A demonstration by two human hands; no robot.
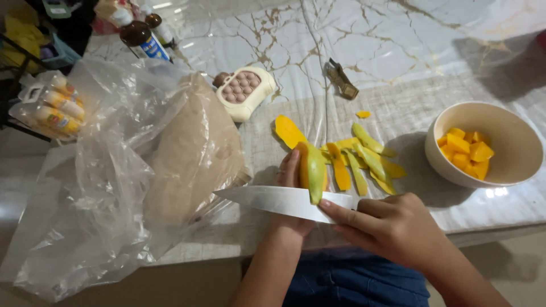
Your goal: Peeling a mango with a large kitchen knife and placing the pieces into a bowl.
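My left hand (289,170) holds a partly peeled mango (312,167) upright over the table's front edge. My right hand (392,226) grips a large kitchen knife (273,200), index finger laid along the blade, which crosses under the mango and points left. A strip of green-yellow peel hangs over the blade. Several peel strips (364,159) and an orange mango slice (288,131) lie just beyond the hands. A cream bowl (500,170) at the right contains orange mango cubes (466,150).
A big clear plastic bag (96,193) with brown paper (193,153) spreads over the left. A cream push-button toy (244,91), a small metal clip (341,79), bottles (142,37) and packaged tubes (54,108) lie farther back on the marble table (398,34).
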